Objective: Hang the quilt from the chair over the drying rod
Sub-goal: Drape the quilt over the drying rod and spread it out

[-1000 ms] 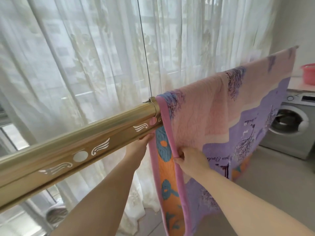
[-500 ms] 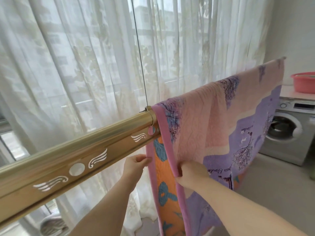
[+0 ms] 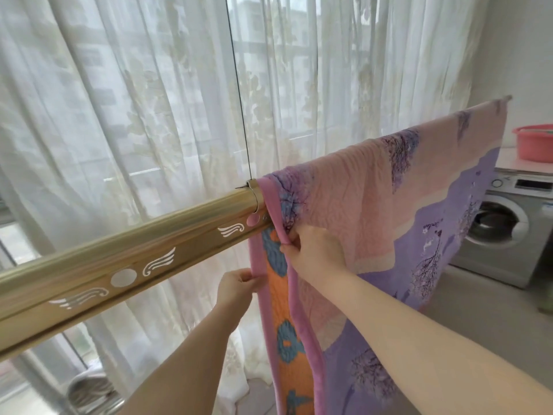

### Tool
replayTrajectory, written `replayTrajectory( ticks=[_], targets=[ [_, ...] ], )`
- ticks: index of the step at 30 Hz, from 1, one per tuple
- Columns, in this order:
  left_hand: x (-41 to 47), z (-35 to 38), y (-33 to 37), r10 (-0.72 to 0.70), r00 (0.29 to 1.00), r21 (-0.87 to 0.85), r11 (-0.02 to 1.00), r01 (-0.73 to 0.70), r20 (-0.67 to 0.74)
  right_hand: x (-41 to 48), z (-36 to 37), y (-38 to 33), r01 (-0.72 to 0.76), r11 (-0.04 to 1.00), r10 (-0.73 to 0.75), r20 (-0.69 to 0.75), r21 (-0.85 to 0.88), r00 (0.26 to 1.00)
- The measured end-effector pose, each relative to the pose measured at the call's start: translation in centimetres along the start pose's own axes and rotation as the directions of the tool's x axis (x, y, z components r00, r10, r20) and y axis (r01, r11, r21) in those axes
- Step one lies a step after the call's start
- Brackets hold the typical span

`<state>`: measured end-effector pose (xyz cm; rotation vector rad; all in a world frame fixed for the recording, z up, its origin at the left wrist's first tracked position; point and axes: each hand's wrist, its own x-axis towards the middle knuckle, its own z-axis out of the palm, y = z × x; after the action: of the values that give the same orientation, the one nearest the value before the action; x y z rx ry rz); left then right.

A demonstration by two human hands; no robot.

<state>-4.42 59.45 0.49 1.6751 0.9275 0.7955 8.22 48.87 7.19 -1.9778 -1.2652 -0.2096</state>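
Note:
A pink and purple quilt point(image 3: 374, 211) with tree prints and an orange underside hangs over the gold drying rod point(image 3: 143, 259), draped down both sides. My left hand point(image 3: 238, 287) pinches the pink edge of the back layer below the rod. Higher up, just under the rod, my right hand point(image 3: 314, 250) grips the pink edge of the front layer. The chair is out of view.
Sheer white curtains point(image 3: 149, 115) cover the window behind the rod. A thin cable point(image 3: 239, 94) holds the rod up. A grey washing machine point(image 3: 502, 223) stands at the right with a pink basin point(image 3: 535, 142) on top. A metal object sits on the floor at lower left.
My right hand has moved up the quilt's front edge toward the rod. My left hand has dropped lower, from just under the rod, and pinches the back edge. The view has shifted slightly.

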Motion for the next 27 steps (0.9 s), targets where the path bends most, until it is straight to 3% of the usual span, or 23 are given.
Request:
replayTrajectory(
  ticks=[3, 7, 9, 11, 14, 17, 19, 22, 27],
  targets=[
    [1.1, 0.6, 2.0, 0.035, 0.994, -0.208, 0.977, -0.056, -0.102, -1.5, 1.2, 2.4, -0.054, 0.997, 0.060, 0.115, -0.060, 0.992],
    [2.0, 1.4, 4.0, 0.044, 0.988, -0.522, 0.845, -0.117, -0.150, -3.6, 2.8, 5.2, -0.120, 0.986, 0.142, 0.214, -0.112, 0.966],
    [1.7, 1.2, 3.1, 0.040, 0.994, -0.449, 0.889, -0.083, -0.105, -4.0, 3.1, 5.5, -0.137, 0.984, 0.160, 0.236, -0.113, 0.958],
    [0.9, 0.9, 1.2, 0.000, 1.000, -0.227, 0.974, -0.004, -0.016, -3.9, 3.2, 5.6, -0.140, 0.984, 0.164, 0.250, -0.112, 0.954],
    [0.2, 0.9, -0.6, -0.067, 0.998, -0.036, 0.997, 0.068, 0.012, -4.0, 3.4, 5.2, -0.193, 0.981, 0.192, 0.293, -0.027, 0.937],
    [0.1, 1.5, 0.1, -0.053, 0.998, -0.071, 0.996, 0.051, -0.031, -4.7, 3.9, 4.8, -0.267, 0.956, 0.201, 0.391, 0.122, 0.898],
    [0.0, 2.2, 1.1, -0.034, 0.998, -0.138, 0.990, 0.027, -0.046, -5.0, 4.2, 5.1, -0.251, 0.968, 0.216, 0.427, 0.026, 0.878],
    [-0.1, 2.6, 2.9, -0.007, 0.999, -0.261, 0.965, -0.006, -0.049, -5.6, 4.5, 5.5, -0.136, 0.954, 0.258, 0.497, -0.267, 0.829],
    [-0.5, 0.9, 3.0, 0.057, 0.998, -0.217, 0.975, -0.051, 0.020, -6.6, 5.1, 4.8, -0.115, 0.972, 0.205, 0.500, -0.205, 0.841]
  ],
)
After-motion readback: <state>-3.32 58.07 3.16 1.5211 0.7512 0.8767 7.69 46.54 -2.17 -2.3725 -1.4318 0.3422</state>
